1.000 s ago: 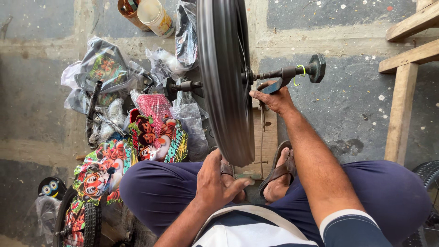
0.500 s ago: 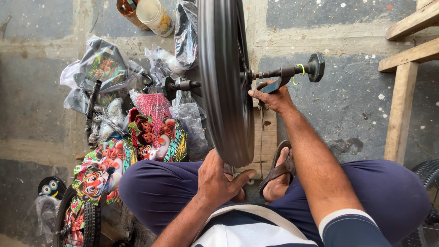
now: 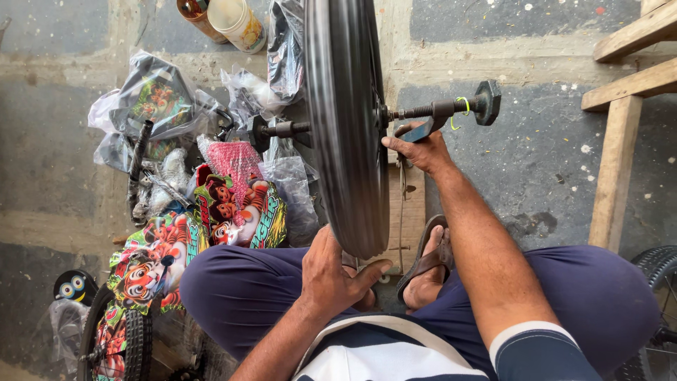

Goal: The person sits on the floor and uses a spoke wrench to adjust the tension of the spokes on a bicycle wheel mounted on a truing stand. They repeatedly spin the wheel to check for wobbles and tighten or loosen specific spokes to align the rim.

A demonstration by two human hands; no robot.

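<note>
While the wheel (image 3: 345,127) stands edge-on, axle (image 3: 437,109) lying left-right, right hand (image 3: 419,148) fingers clamp a wrench (image 3: 416,130).

1. We get soft, even daylight here, bright enough all over, no harsh glare.
2. Shadows stay faint, just a dim patch under the wheel (image 3: 345,127) and between the legs.
3. The tyre tread smears with motion blur.
4. Everything else looks fairly sharp, with slight wide-angle stretch at the edges.
</note>
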